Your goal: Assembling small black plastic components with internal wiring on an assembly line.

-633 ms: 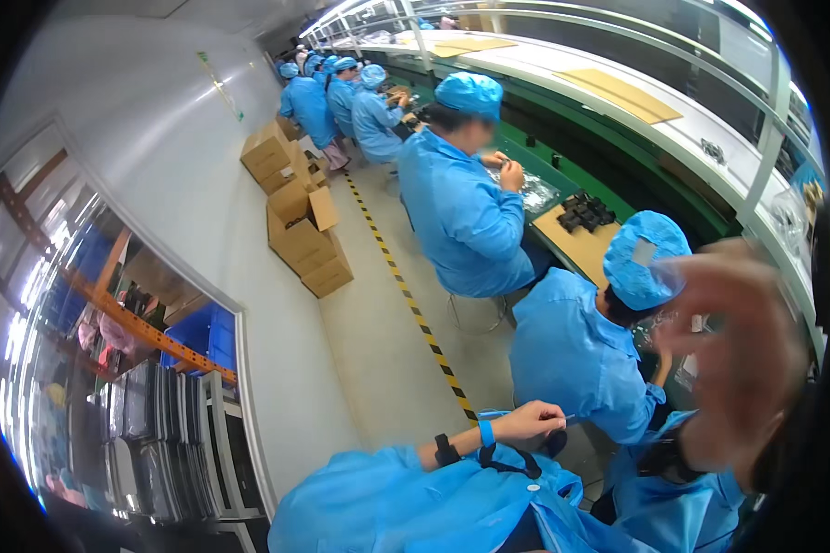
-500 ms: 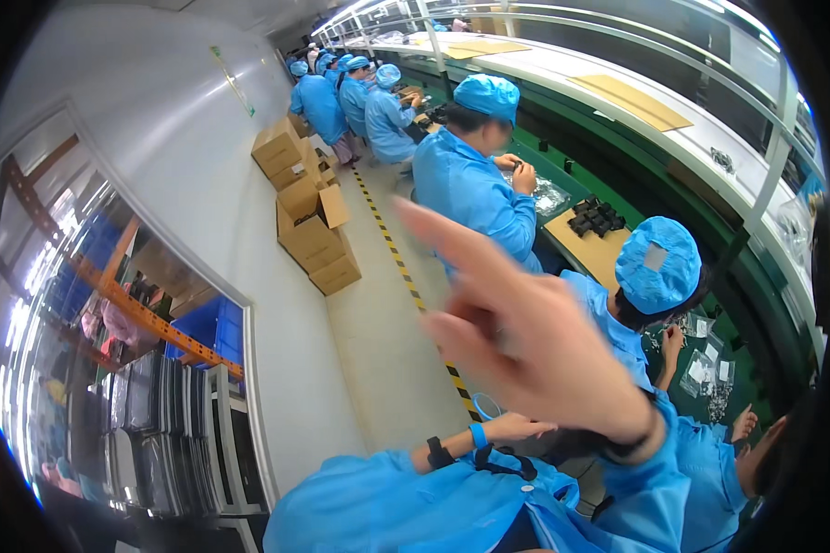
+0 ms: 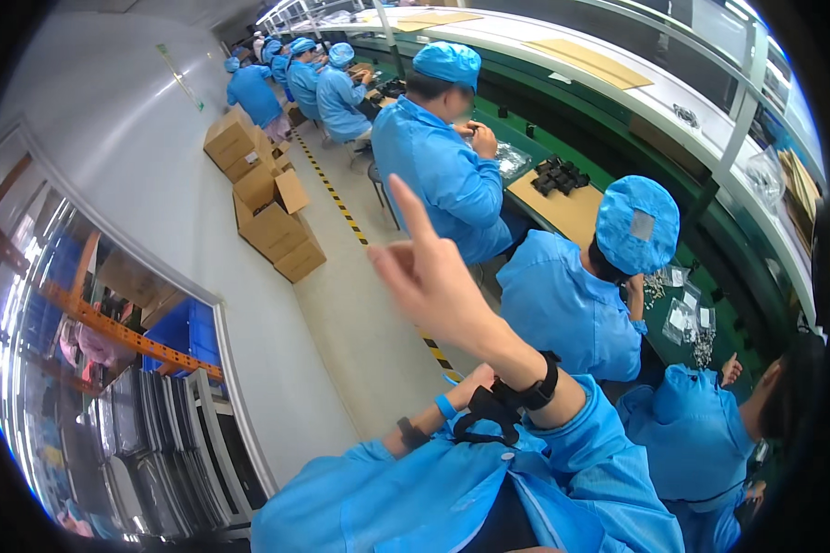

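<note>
Black wrist strap: wearing it under the raised right hand, gripping nothing, one finger pointing up. Touching it with the left hand; cannot tell its grip.

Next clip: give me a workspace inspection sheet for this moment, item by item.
Surface: green workbench along the right, with a tan mat on it.
Job's things: black wrist strap on the right wrist.
Clutter: small black parts on the mat; clear bags further along the bench.
Grippers: right hand raised, one finger up, holding nothing; left hand at the strap, grip hidden.
Cables: nothing seen.
Surroundings: seated co-workers in blue coats and caps; cardboard boxes by the wall; striped floor line.
</note>
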Demonstrator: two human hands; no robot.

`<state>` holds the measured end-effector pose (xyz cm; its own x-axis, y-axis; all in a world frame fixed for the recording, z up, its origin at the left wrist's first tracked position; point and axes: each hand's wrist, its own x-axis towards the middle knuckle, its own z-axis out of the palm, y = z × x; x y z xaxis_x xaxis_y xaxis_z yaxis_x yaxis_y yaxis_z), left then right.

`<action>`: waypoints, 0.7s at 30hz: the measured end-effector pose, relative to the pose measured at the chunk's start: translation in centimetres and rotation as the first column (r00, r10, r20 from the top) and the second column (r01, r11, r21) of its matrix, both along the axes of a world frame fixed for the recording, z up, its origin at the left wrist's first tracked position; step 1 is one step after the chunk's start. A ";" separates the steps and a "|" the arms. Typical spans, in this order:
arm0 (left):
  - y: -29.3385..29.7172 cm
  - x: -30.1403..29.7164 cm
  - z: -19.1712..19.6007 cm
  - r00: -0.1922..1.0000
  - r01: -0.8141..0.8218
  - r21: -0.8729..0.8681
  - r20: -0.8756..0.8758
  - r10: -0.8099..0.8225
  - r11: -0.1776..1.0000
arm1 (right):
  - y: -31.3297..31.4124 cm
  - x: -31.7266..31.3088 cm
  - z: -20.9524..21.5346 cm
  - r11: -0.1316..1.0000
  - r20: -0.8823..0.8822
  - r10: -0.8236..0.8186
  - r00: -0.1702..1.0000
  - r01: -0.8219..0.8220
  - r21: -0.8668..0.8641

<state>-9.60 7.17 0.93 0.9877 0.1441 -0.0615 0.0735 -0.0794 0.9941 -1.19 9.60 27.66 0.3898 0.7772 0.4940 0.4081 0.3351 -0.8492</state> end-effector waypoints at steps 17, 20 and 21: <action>2.5 -1.6 0.5 0.977 -0.017 -0.114 0.209 0.041 0.993 | 2.8 -7.2 6.4 0.961 0.092 0.236 0.967 -0.246 0.124; 0.8 -2.7 0.1 0.971 -0.065 -0.130 0.222 0.093 0.989 | 0.6 -6.9 4.0 0.945 0.088 0.287 0.954 -0.296 0.137; 3.1 -0.6 0.6 0.968 -0.077 -0.141 0.226 0.108 0.987 | 2.0 -6.3 3.1 0.945 0.097 0.290 0.952 -0.301 0.129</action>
<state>-10.16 10.32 1.49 0.9597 0.2414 0.1439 -0.1599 0.0482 0.9860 -7.50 11.61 30.73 0.1101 0.7720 0.6260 0.3337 0.5645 -0.7549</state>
